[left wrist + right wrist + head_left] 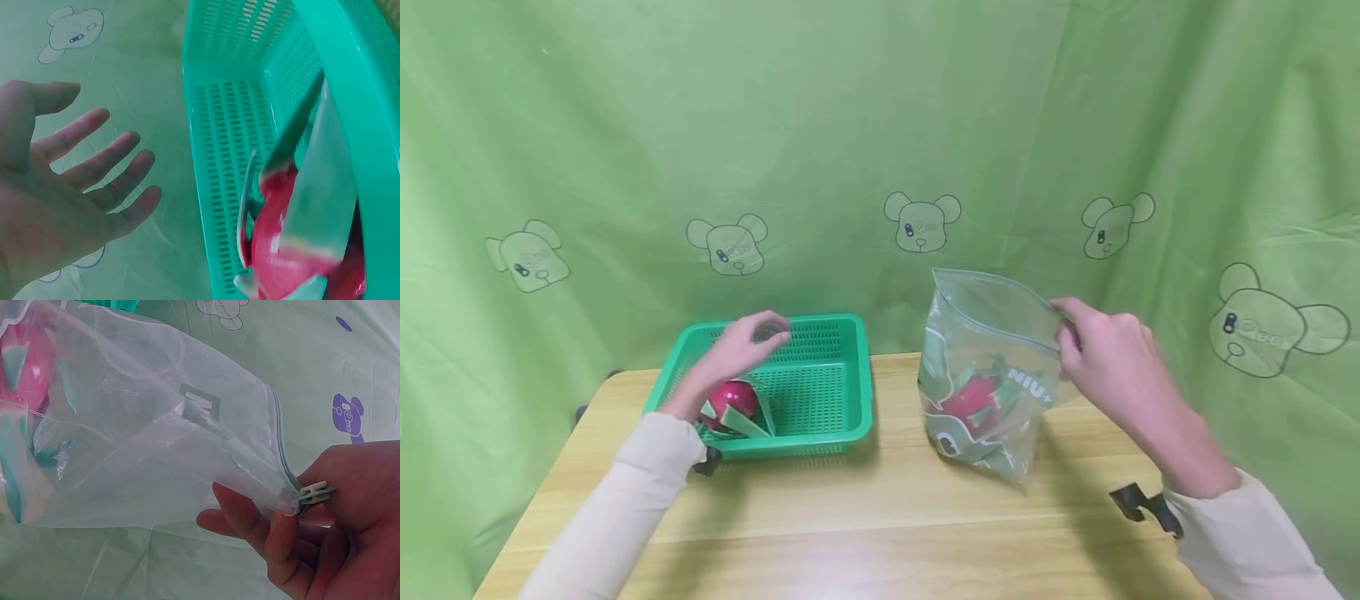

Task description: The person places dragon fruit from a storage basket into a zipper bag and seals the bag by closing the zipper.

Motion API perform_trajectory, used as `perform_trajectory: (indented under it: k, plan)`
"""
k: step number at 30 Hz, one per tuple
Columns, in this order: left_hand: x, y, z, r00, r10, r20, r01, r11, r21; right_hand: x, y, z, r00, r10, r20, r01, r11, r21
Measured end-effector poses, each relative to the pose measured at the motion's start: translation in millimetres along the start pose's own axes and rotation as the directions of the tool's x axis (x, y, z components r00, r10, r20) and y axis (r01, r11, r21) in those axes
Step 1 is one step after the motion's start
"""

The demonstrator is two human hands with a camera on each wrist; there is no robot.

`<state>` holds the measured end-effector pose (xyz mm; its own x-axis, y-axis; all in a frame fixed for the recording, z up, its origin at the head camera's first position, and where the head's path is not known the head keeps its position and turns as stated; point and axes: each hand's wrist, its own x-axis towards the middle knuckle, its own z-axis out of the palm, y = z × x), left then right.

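In the head view, the right hand, right of the middle of the frame, pinches the upper edge of a clear plastic bag between thumb and fingers. This grip is closed on the corner of the bag, near the white slider which the right wrist view shows. The mouth of the bag is spread a little, and inside, low down, lies a red fruit with green pointed leaves. I cannot tell if the bottom of the bag touches the counter.

The left hand is at left of the centre, seen over the left part of a green basket. Its grip is loose, with the fingers apart and slightly bent, and it has hold of nothing. In the basket, at its left front, rests another red fruit with green leaves. Behind the counter, a green curtain with printed bear heads fills the upper frame.
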<state>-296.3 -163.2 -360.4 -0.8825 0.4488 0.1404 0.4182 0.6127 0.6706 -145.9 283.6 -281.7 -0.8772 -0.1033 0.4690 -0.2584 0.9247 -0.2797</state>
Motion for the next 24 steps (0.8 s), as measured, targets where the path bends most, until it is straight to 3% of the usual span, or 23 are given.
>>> perform_trajectory:
  k: [12, 21, 24]
  plan:
    - [-10.5, -10.5, -20.6, 0.986, 0.007, 0.164, -0.023, 0.995, 0.096, -0.6, 0, -1, 1.000, -0.008, -0.003, 0.008, 1.000, -0.003]
    - [-16.4, -27.7, -23.9, 0.934, -0.094, 0.344, 0.030, 0.982, 0.189, -0.2, -1, -1, 1.000, -0.020, -0.017, 0.019, 1.000, -0.015]
    - [-19.1, -30.3, -25.2, 0.911, -0.156, 0.381, 0.087, 0.978, 0.190, -0.8, -1, -1, 1.000, -0.015, -0.010, 0.015, 1.000, -0.011]
